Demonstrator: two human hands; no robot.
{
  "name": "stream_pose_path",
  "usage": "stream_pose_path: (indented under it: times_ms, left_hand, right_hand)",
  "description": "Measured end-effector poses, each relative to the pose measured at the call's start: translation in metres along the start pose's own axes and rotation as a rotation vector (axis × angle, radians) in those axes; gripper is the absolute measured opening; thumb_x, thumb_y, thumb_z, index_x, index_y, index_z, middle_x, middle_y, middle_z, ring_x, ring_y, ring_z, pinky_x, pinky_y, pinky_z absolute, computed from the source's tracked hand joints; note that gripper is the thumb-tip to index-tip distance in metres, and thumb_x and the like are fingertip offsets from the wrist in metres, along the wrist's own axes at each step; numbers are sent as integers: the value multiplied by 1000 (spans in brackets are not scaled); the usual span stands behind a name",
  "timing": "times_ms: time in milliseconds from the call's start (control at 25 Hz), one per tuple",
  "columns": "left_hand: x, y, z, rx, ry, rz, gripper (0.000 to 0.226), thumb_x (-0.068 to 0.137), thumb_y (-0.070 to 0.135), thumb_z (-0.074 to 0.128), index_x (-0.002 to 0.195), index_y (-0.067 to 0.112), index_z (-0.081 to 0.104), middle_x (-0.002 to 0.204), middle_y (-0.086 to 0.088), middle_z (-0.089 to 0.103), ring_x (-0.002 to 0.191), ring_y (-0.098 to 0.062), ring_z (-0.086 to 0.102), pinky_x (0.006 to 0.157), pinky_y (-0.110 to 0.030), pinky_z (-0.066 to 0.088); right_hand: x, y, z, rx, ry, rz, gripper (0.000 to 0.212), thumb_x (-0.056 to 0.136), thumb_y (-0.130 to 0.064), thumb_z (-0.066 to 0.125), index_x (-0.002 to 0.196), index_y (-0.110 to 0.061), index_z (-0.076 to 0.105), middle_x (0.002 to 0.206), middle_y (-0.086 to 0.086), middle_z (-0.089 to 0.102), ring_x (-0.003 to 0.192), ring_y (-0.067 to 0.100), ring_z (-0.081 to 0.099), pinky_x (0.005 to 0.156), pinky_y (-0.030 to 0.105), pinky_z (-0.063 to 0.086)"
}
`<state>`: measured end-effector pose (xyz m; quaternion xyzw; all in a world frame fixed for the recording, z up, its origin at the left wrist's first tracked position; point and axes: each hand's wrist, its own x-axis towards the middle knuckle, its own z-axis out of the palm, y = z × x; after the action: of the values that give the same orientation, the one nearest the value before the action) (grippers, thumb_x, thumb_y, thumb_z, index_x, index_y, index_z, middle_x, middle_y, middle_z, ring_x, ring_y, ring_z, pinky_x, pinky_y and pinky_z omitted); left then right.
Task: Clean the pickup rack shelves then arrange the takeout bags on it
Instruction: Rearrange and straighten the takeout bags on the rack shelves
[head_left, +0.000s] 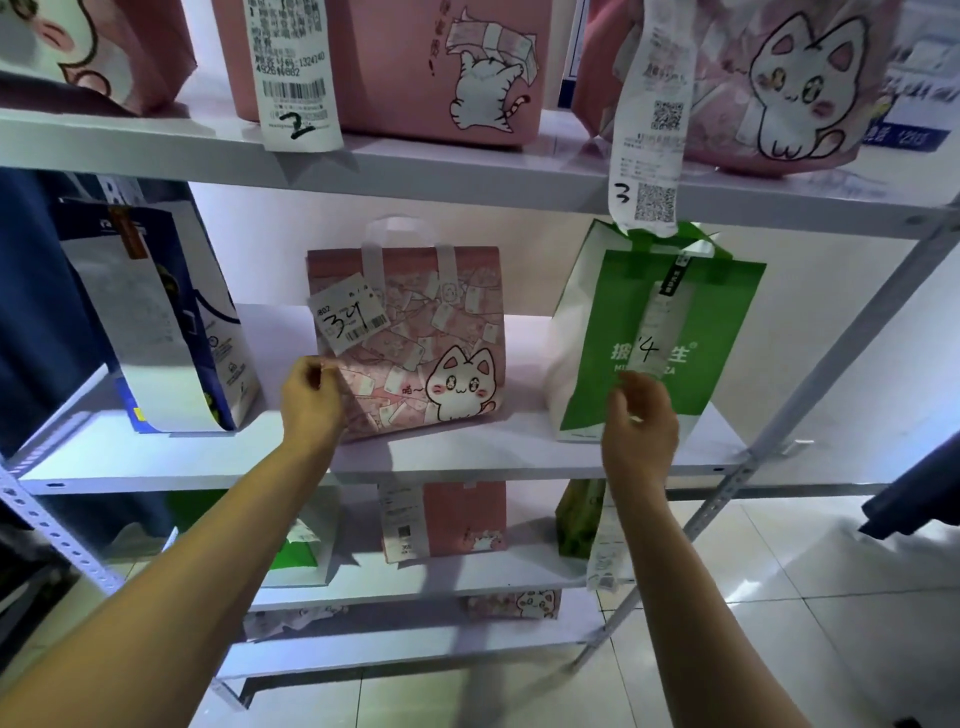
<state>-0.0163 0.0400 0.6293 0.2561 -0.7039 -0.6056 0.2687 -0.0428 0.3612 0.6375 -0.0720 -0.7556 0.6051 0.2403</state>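
Here the left hand (311, 400) pinches the left edge of the pink cat bag (415, 338), which stands on the middle shelf (467, 460). The right hand (641, 421) hangs in front of the green bag (670, 332) beside it, fingers loosely curled and holding nothing.

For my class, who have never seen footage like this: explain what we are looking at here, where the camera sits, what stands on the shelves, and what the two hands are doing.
There is one picture, taken by a camera worn on a person's head, looking forward and down. No machine is involved: the two bare arms belong to the wearer.

In front is a white metal rack holding takeout bags with paper receipts. On the middle shelf stand a blue and white bag, a pink cat bag with a tag marked 34, and a green bag with a long receipt.

The left hand pinches the pink cat bag's left edge. The right hand is at the lower end of the green bag's receipt, fingers curled; whether it grips it is unclear. More bags stand on the shelves above and below.
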Motion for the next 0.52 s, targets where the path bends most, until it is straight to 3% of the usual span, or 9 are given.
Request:
stream_pose_path:
  times_ms: [120, 240, 400, 520]
  left_hand:
    - [-9, -6, -3, 0, 58, -14, 20, 104, 26, 46, 107, 8, 56, 106, -21, 65, 84, -31, 58, 80, -56, 55]
    - [-20, -7, -6, 17, 96, -16, 20, 104, 27, 48, 107, 9, 57, 112, -24, 66, 84, -36, 60, 70, -50, 57]
    - [-35, -6, -11, 12, 128, -7, 15, 104, 26, 48, 103, 13, 55, 110, -22, 65, 99, -49, 63, 70, -48, 55]
    - [-43, -8, -21, 14, 195, -37, 13, 103, 28, 48, 102, 17, 55, 108, -9, 64, 90, -29, 64, 54, -32, 53]
  right_hand:
    - [31, 14, -33, -83, 218, 69, 34, 96, -20, 60, 128, -25, 50, 125, -1, 53, 114, 21, 57, 95, 42, 52]
    - [61, 31, -51, -189, 146, 213, 51, 98, -22, 59, 145, -26, 39, 148, 9, 41, 134, 30, 45, 109, 51, 44]
    - [80, 49, -49, -179, 21, 198, 49, 100, -19, 59, 147, -23, 46, 147, 6, 51, 133, 26, 52, 111, 42, 44]
    - [84, 51, -42, -123, 71, 200, 52, 97, -17, 62, 146, -23, 47, 144, 7, 52, 128, 26, 55, 106, 35, 44]
